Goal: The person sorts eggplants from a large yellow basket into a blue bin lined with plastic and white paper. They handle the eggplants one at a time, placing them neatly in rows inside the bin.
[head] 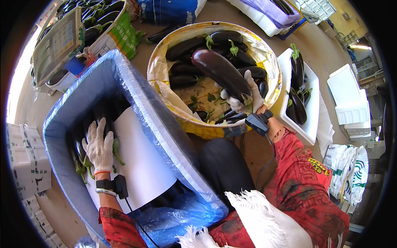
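Observation:
My left hand (pixel 99 144), in a pale knit glove, lies flat with fingers spread on dark eggplants (pixel 79 145) in a foam box lined with blue plastic film (pixel 152 117). A white paper sheet (pixel 142 158) lies beside it, over part of the eggplants. Gloved too, my right hand (pixel 245 96) grips a large eggplant (pixel 220 71) near its stem end, above a round tub (pixel 152 68) with a pale and yellow lining. More eggplants (pixel 189 48) and loose green leaves lie inside the tub. The held eggplant's rounded end points up and left.
A white foam box (pixel 313 124) of eggplants stands right of the tub. At the upper left, a scale with a display panel (pixel 57 46) stands by a full container of eggplants (pixel 105 18). White foam boxes (pixel 29 158) stand far left, a blue sack (pixel 167 11) behind. My knee (pixel 225 164) is between box and tub.

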A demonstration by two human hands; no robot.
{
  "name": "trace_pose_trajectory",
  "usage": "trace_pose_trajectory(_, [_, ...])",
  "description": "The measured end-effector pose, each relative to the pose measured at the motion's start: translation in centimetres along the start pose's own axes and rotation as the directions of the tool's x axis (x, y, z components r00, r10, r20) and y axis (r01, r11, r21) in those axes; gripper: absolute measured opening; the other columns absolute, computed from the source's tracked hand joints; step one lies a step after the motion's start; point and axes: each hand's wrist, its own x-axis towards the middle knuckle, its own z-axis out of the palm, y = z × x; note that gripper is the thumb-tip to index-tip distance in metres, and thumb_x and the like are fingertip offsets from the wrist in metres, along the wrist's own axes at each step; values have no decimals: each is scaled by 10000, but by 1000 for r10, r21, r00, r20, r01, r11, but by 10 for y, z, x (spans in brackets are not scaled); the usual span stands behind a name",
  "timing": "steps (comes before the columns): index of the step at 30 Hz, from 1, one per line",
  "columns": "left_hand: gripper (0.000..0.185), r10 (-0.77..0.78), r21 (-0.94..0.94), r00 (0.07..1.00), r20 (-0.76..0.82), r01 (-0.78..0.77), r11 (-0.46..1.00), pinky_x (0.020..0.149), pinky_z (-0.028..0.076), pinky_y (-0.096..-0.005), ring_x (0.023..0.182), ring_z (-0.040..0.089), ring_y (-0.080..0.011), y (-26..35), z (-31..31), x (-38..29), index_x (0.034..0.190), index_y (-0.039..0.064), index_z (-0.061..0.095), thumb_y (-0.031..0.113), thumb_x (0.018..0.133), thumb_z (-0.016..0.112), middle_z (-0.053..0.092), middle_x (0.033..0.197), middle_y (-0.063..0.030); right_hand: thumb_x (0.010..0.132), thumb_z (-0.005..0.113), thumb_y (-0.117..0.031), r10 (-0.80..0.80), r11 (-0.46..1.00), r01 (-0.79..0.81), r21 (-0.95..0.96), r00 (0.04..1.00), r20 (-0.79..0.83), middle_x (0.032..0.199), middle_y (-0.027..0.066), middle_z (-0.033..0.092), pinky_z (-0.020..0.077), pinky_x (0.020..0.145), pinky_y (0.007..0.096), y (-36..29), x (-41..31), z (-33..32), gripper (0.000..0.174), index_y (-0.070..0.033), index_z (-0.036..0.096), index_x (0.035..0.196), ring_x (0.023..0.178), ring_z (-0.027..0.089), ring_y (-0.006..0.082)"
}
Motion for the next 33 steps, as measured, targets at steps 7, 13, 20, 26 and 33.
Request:
trace_pose_trajectory(7, [540, 12, 35, 1000, 26, -13, 999, 1149, 148, -604, 1409, 379, -280, -4, 3, 5, 1431, 252, 509, 392, 911, 483, 424, 1519, -129, 862, 754, -314, -526, 834, 292, -468, 677, -515, 954, 178, 676, 613, 670, 392, -6, -46, 24, 490, -49, 566, 1228, 808, 690, 284])
trace_pose_trajectory(13, [530, 31, 6, 1000, 7, -31, 1000, 1153, 128, -615, 1417, 373, -280, -7, 8, 5, 1443, 277, 495, 410, 931, 453, 413, 1528, -131, 825, 806, -295, -791, 554, 601, -576, 164, -589, 924, 85, 603, 551, 776, 477, -86, -139, -19, 445, -133, 562, 1160, 854, 630, 291])
trace_pose_trajectory(20, [534, 43, -12, 999, 11, -43, 999, 1157, 119, -603, 1420, 367, -281, -10, 8, 5, 1441, 277, 500, 418, 927, 462, 416, 1527, -127, 881, 651, -402, -943, 314, -596, -739, -107, -314, 1147, 198, 660, 500, 917, 374, -118, -156, -16, 544, 22, 601, 1219, 1070, 623, 343])
trace_pose_trajectory(26, [539, 46, -11, 998, 33, -46, 999, 1164, 117, -591, 1427, 354, -291, -5, 5, 4, 1442, 264, 500, 417, 927, 459, 406, 1531, -134, 838, 639, -421, -195, -601, -363, -712, 931, -309, 1300, 189, 602, 447, 1019, 398, -10, 27, -18, 633, -70, 546, 1357, 1189, 572, 356])
trace_pose_trajectory(33, [548, 24, -4, 999, 26, -24, 1000, 1178, 121, -567, 1428, 354, -299, 0, 0, 3, 1430, 242, 518, 410, 910, 479, 418, 1524, -133, 712, 755, -206, 262, -817, -139, -560, 775, -576, 1173, 191, 669, 516, 880, 440, 78, 133, -109, 630, -47, 577, 1295, 1096, 636, 362])
